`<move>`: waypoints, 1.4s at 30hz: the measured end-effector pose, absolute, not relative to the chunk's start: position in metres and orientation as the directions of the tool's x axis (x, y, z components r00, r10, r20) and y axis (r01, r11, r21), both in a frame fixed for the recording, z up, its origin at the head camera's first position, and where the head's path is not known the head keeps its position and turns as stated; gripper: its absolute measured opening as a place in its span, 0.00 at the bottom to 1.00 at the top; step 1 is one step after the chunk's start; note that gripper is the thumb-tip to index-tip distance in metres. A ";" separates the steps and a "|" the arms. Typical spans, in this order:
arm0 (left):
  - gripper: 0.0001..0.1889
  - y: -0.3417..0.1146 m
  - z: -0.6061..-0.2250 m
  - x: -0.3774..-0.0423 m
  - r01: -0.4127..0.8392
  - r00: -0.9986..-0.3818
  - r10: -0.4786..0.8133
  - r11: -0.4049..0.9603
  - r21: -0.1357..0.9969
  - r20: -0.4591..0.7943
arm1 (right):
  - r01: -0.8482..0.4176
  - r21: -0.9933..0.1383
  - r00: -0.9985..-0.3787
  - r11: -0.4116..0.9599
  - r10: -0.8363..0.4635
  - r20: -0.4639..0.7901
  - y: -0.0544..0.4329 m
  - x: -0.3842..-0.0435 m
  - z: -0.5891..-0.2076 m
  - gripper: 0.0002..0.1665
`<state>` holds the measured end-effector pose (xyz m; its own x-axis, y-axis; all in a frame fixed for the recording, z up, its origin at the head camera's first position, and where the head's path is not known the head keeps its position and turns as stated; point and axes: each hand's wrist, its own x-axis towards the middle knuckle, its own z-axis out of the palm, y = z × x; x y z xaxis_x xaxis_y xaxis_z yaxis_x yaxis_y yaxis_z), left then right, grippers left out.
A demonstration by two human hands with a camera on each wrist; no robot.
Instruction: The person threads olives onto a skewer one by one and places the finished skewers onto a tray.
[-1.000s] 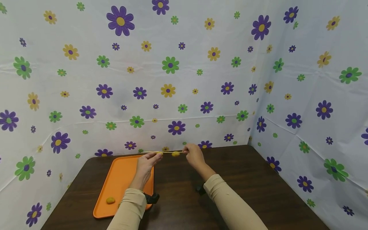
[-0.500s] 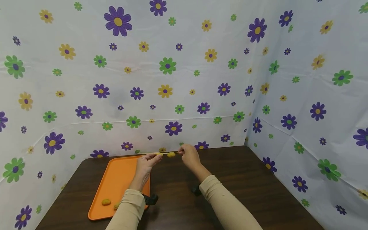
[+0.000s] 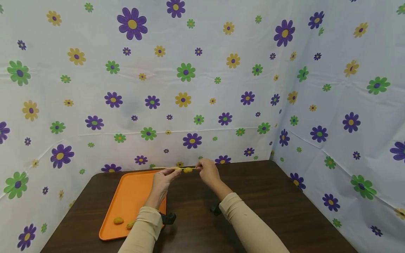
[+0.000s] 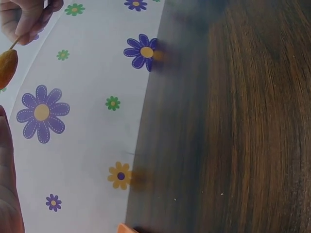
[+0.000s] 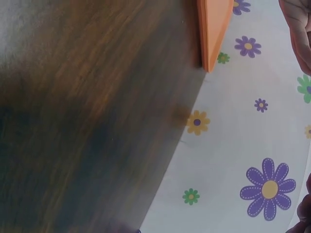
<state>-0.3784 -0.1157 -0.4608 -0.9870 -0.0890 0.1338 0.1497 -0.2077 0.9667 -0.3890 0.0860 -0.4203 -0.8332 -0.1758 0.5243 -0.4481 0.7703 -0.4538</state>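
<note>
Both hands are raised over the far edge of the table, with a thin wooden skewer (image 3: 161,168) held level between them. The left hand (image 3: 162,181) pinches a small yellow piece (image 3: 178,168) on the skewer between thumb and fingers. Close beside it, a second yellow oval piece (image 3: 188,170) is threaded on the skewer. At the skewer's right end, the right hand (image 3: 207,172) pinches the stick. In the left wrist view the right hand (image 4: 29,19) grips the stick just above the oval piece (image 4: 8,68); the left hand (image 4: 7,179) shows only at the edge.
An orange tray (image 3: 126,196) lies on the dark wood table (image 3: 253,211) at the left. Two yellow oval pieces sit near its front, one (image 3: 118,220) left of the other (image 3: 130,225), which the left sleeve partly covers. A flowered sheet (image 3: 202,88) hangs behind and at the right.
The left hand and its yellow piece have moved right along the skewer, closer to the other threaded piece and the right hand. The head view has shifted slightly.
</note>
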 end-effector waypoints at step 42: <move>0.16 -0.308 -0.476 -0.285 -0.005 -0.999 0.023 0.764 0.645 -0.034 | -0.402 -0.616 -0.900 0.678 -0.168 0.402 0.110 -0.404 -0.446 0.06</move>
<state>-0.2854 -0.3083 -0.4761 -0.9991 0.0228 -0.0345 -0.0048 0.7638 0.6455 -0.4042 0.1096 -0.4465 -0.9000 -0.1685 0.4019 -0.4019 0.6777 -0.6158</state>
